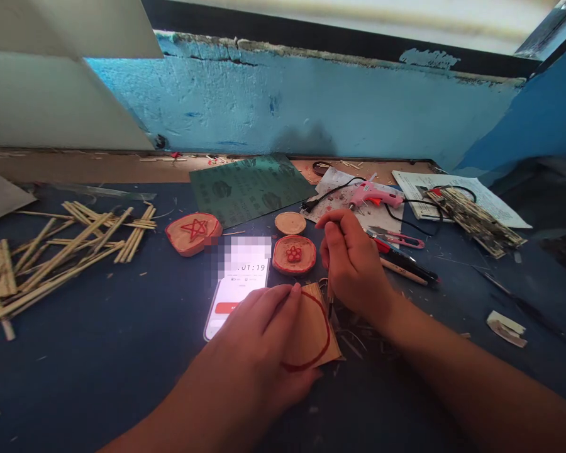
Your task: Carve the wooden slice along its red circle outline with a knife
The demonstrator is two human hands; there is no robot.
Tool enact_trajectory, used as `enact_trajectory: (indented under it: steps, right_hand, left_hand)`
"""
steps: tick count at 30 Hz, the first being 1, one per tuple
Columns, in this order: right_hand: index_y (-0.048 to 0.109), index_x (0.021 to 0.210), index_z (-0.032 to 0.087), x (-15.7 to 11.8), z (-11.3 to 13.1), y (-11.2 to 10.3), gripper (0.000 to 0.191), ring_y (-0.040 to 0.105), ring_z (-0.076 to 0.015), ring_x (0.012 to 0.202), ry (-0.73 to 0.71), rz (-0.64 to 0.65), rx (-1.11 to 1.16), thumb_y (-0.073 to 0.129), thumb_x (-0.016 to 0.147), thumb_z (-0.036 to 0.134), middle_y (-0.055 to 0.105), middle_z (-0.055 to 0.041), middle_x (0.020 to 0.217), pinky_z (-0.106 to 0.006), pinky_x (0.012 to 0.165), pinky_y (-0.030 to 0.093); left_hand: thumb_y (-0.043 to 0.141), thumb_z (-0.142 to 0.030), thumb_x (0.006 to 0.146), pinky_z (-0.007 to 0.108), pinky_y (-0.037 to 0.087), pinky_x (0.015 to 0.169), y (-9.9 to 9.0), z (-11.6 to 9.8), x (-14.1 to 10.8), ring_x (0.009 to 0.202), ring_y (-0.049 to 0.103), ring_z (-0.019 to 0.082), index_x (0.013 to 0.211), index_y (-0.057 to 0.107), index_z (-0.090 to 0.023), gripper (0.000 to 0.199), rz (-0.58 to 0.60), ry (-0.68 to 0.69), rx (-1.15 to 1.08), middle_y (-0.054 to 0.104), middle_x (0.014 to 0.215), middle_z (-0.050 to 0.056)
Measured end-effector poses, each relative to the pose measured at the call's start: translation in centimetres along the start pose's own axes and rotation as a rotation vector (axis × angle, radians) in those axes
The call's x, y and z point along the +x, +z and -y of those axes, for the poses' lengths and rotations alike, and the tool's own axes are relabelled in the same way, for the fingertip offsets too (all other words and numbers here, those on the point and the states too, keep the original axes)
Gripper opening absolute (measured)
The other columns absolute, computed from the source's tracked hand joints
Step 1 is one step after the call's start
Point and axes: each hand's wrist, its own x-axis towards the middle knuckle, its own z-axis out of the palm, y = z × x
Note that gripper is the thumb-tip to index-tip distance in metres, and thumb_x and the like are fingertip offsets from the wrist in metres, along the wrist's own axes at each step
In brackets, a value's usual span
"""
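Observation:
My left hand (268, 340) presses a square wooden board (309, 330) onto the dark blue table, fingers on top and thumb at its near edge. A thick red curve is drawn on the board; my hand covers its left part. In my closed right hand (351, 261) is a slim carving tool (330, 299), its dark tip at the board's right edge. Just beyond stands a rounded wood piece with a red flower (294, 254), with a plain wood disc (290, 223) behind it. A lit phone (238, 296) showing a timer lies beside my left hand.
Thin wooden sticks (85, 242) are heaped at left, near a star-marked wood piece (195, 231). Green sandpaper (249, 189) lies toward the wall. At right are a pink glue gun (380, 195) with its cord, a utility knife (399, 238) and a stick bundle (476, 220).

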Motion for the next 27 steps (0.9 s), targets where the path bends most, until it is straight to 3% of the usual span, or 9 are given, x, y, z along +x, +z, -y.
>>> enact_trajectory:
  steps: [6,15,20,27]
  right_hand:
    - [0.056,0.111,0.027,0.0,0.2,0.1,0.018,0.053,-0.0162,0.061,0.017,-0.012,-0.023,0.042,0.115,0.038,0.056,0.0028,0.074,-0.032,0.057,0.035]
    - [0.055,0.107,0.028,0.1,0.1,0.2,0.017,0.052,-0.0156,0.060,0.006,-0.023,-0.037,0.041,0.114,0.036,0.054,0.0045,0.071,-0.032,0.058,0.035]
    - [0.055,0.105,0.027,-0.1,0.5,0.4,0.016,0.050,-0.0149,0.060,-0.010,-0.019,-0.073,0.042,0.113,0.032,0.053,0.0048,0.071,-0.032,0.059,0.035]
    - [0.055,0.105,0.025,-0.1,1.2,0.2,0.015,0.051,-0.0143,0.058,-0.024,-0.032,-0.145,0.042,0.112,0.028,0.054,0.0053,0.071,-0.032,0.059,0.034]
  left_hand:
    - [0.087,-0.024,0.079,0.053,0.062,0.105,0.3,0.0,0.2,0.128,0.065,0.037,0.156,0.045,-0.019,0.087,-0.063,0.013,0.009,0.059,0.148,0.017]
    - [0.091,-0.023,0.077,0.050,0.060,0.109,0.2,0.0,0.3,0.130,0.064,0.034,0.159,0.041,-0.020,0.096,-0.057,0.017,0.014,0.059,0.149,0.014]
    - [0.091,-0.024,0.075,0.045,0.062,0.105,0.3,0.0,0.2,0.125,0.067,0.032,0.156,0.047,-0.019,0.092,-0.066,0.007,0.000,0.061,0.147,0.013]
    - [0.088,-0.024,0.080,0.047,0.061,0.106,0.3,-0.1,0.3,0.128,0.066,0.033,0.156,0.046,-0.019,0.088,-0.047,-0.003,0.011,0.060,0.149,0.013]
